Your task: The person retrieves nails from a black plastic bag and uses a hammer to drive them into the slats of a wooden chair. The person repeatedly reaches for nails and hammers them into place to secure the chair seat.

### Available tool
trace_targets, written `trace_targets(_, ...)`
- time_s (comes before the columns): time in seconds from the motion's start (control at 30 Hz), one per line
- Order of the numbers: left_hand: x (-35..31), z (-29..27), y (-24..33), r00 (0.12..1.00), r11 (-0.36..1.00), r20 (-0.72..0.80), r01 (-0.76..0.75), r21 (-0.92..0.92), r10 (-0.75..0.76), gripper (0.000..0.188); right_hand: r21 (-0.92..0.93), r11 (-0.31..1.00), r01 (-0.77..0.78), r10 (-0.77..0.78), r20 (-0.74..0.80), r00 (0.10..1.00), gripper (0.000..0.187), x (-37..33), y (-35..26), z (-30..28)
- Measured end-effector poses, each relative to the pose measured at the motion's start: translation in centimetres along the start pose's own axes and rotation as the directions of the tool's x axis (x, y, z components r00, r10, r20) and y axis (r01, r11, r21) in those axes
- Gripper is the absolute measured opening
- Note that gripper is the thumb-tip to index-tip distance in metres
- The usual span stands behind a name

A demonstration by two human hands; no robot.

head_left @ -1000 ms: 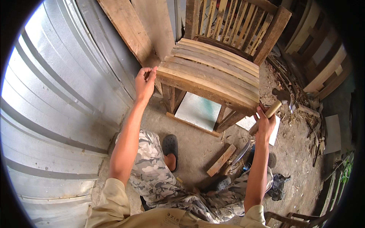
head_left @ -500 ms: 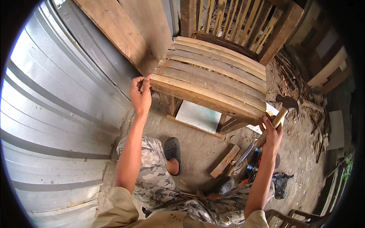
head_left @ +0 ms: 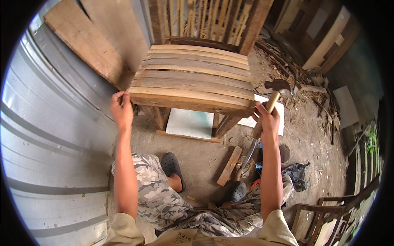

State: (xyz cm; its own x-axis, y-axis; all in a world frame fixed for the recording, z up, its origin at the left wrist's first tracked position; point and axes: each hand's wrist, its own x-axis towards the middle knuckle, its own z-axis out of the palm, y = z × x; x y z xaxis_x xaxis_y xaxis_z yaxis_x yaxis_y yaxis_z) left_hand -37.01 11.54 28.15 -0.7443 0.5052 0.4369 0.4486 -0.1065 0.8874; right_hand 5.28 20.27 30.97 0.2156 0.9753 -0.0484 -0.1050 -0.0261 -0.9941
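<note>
Arms out straight, one hand at each front corner of the slatted chair (head_left: 197, 78).
Chair stands on the floor (head_left: 201, 156) ahead of you, its seat between your hands. Your left hand (head_left: 122, 110) is at the front left corner, fingers curled, thumb tip by the front slat's end; cannot tell whether it pinches the wood. Your right hand (head_left: 267, 121) wraps the handle of a hammer (head_left: 272, 101), head pointing away from you, fingertips near the front right corner. Forearms run nearly parallel.
</note>
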Motion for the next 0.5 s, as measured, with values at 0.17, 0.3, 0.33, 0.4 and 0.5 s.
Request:
trace_targets(0.17, -1.7, 2.4, 5.3, 0.923, 0.919, 0.012, -0.384, 0.092, 0.385, 0.013, 0.079, 0.996, -0.048, 0.042, 0.075, 0.996, 0.024, -0.1, 0.4, -0.7)
trace_targets(0.3, -6.7, 9.3, 11.8, 0.758, 0.888, 0.466, -0.415, -0.197, 0.457, 0.011, 0.216, 0.969, -0.120, 0.093, 0.134, 0.987, 0.021, -0.4, 0.5, -1.9)
trace_targets(0.33, -7.3, 10.6, 12.6, 0.675, 0.893, 0.584, -0.355, -0.277, 0.450, 0.012, 0.233, 0.963, -0.133, 0.097, 0.159, 0.982, 0.019, -0.7, 0.4, -1.5)
trace_targets(0.4, -8.4, 13.3, 14.4, 0.575, 0.897, 0.691, -0.325, -0.299, 0.439, 0.013, 0.338, 0.926, -0.170, 0.098, 0.219, 0.971, 0.022, -0.7, 1.1, -1.9)
trace_targets(0.5, -8.8, 16.4, 15.1, 0.517, 0.910, 0.749, -0.239, -0.339, 0.415, 0.015, 0.394, 0.901, -0.184, 0.088, 0.249, 0.965, 0.021, -0.7, 1.5, -2.6)
